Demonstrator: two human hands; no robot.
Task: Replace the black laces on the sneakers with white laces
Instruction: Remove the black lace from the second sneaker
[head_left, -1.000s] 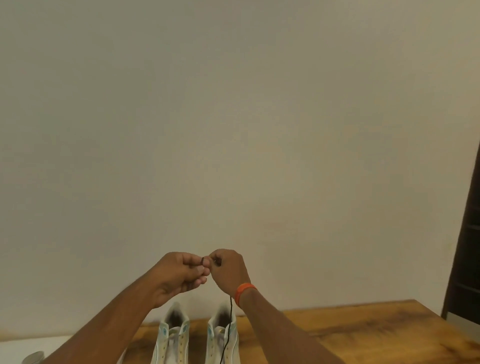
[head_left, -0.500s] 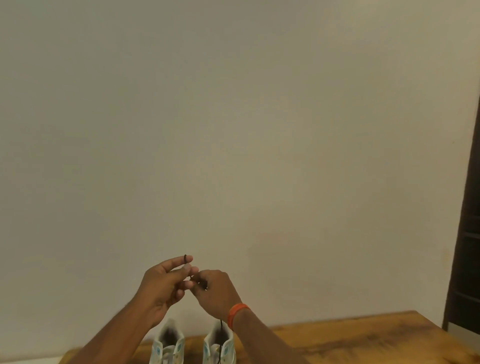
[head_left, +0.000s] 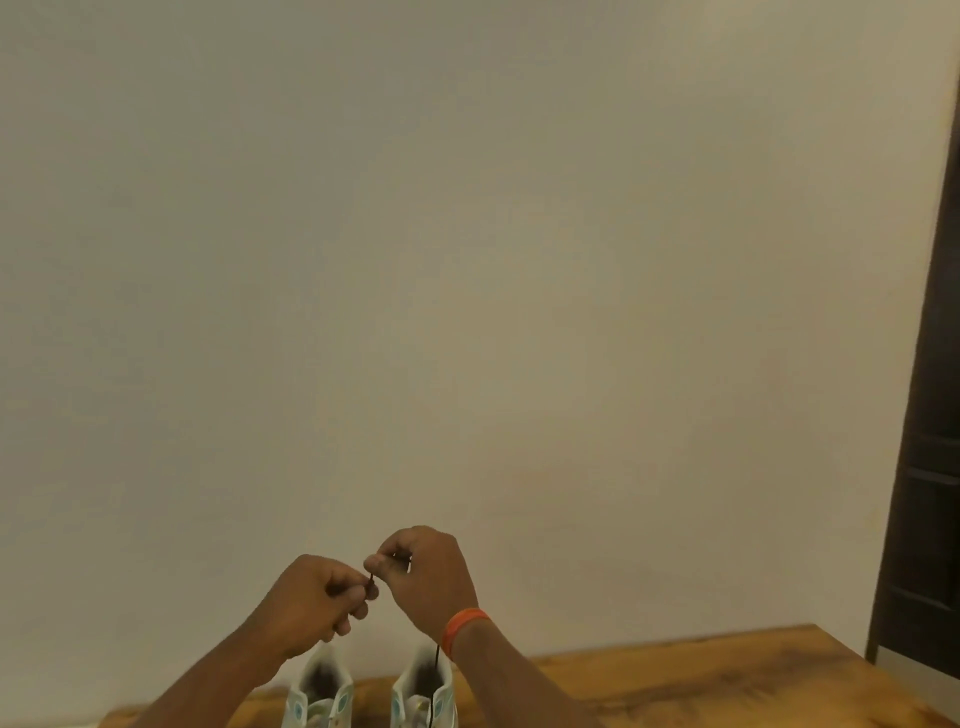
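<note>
Two white sneakers with light blue marks stand side by side at the bottom edge, the left sneaker and the right sneaker; only their heel ends show. A thin black lace runs from the right sneaker up behind my right wrist. My hands are raised above the shoes, fingertips nearly meeting. My left hand pinches the lace's dark tip between thumb and fingers. My right hand, with an orange wristband, has its fingers curled round the lace. No white lace is in view.
The sneakers stand on a wooden table against a plain beige wall. A dark door or cabinet stands at the far right, past the table's end.
My left hand's fingers, spread half a second ago, have curled down onto the lace tip. My right hand has risen a little. The camera has kept tilting, showing less of the shoes.
</note>
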